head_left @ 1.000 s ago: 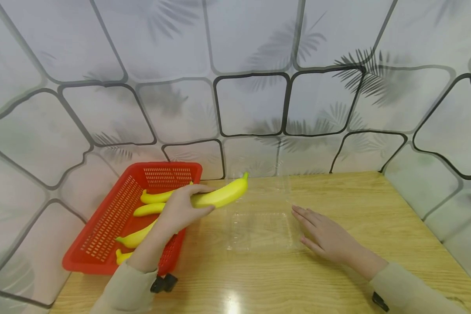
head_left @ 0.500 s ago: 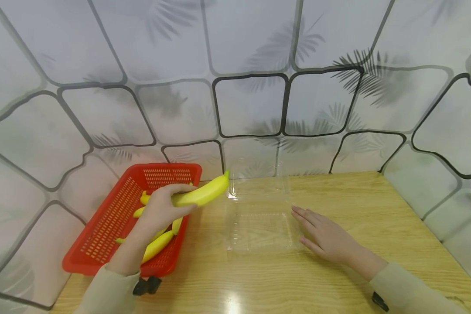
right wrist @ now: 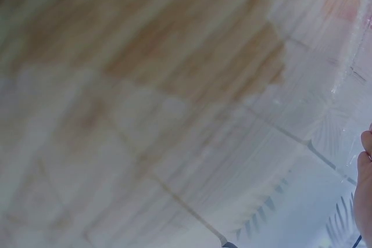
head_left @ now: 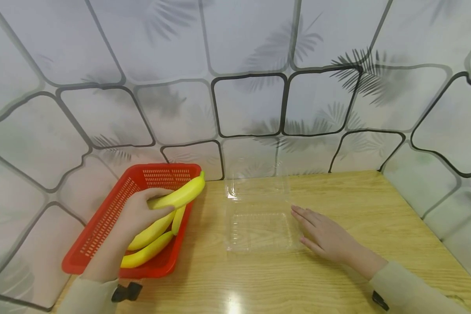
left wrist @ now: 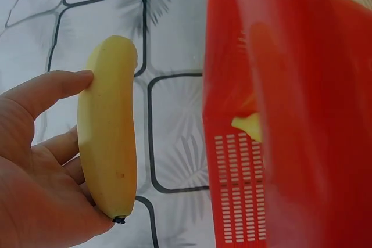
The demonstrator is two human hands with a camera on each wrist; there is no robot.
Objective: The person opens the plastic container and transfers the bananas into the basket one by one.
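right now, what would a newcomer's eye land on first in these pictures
Most striking is the red basket at the table's left, with yellow bananas lying in it. Over it, the left hand grips another banana. The right hand rests flat on the wooden table, touching the right edge of an open clear plastic clamshell box.

Light wooden table [head_left: 337, 192] with visible grain ran up against the patterned wall at 12 o'clock. Red perforated plastic basket [head_left: 102, 231] sat on it at 9 o'clock, overhanging the left edge, yellow bananas [head_left: 149, 244] inside. Clear plastic clamshell tray [head_left: 259, 226] lay flat at centre, lid open toward 12 o'clock, well apart from the basket. Right hand [head_left: 325, 237] rested flat on the tabletop at 3 o'clock, fingertips touching the tray's right edge. Glare spot at 6 o'clock.
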